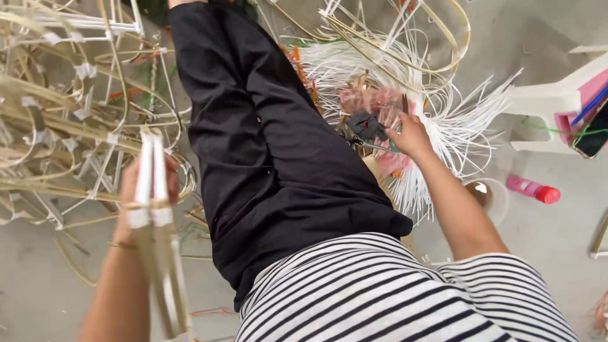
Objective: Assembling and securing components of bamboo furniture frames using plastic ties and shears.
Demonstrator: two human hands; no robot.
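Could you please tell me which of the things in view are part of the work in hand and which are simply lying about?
In hand:
- left hand holding a taped cane bundle
- right hand reaching at dark pliers on white strips

Lying about:
- pink bottle
- white plastic chair
- small cup
- cane frames

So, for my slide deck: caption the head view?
Left hand holds taped cane strips; right hand reaches grey-handled pliers.

The cane strips (158, 253) look like pale, smooth wood bound with white tape. The pliers (370, 130) have dull metal and matt dark handles. The stool (557, 101) is glossy white plastic; the floor (38, 297) is rough grey concrete.
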